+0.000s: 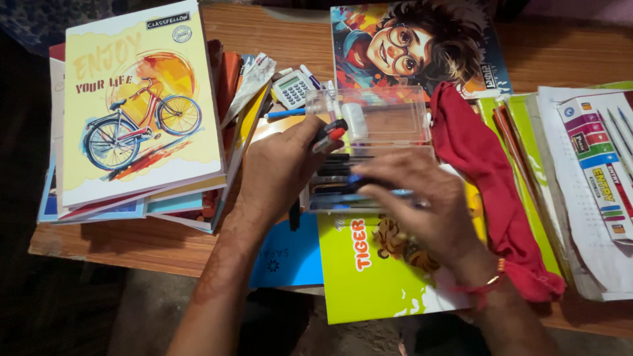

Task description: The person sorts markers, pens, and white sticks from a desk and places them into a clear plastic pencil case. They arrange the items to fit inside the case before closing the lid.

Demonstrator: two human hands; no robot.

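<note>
A clear plastic pencil box [389, 115] lies open on the wooden table [277, 33], its lid raised at the back, with several pens [336, 175] lying in its tray. My left hand [280, 168] rests on the box's left side and grips a black and red pen or marker [330, 134] between thumb and fingers. My right hand [422, 204] reaches over the tray from the right, its fingers closed on a blue pen [359, 181]. A white eraser-like block [356, 122] sits in the box.
A pile of notebooks [138, 105] with a yellow bicycle cover stands at left. A calculator [293, 88] and a cartoon-face book [415, 43] lie behind. A red cloth [488, 165], a green tiger book [369, 270], a blue book [287, 257] and a pencil pack [600, 158] surround the box.
</note>
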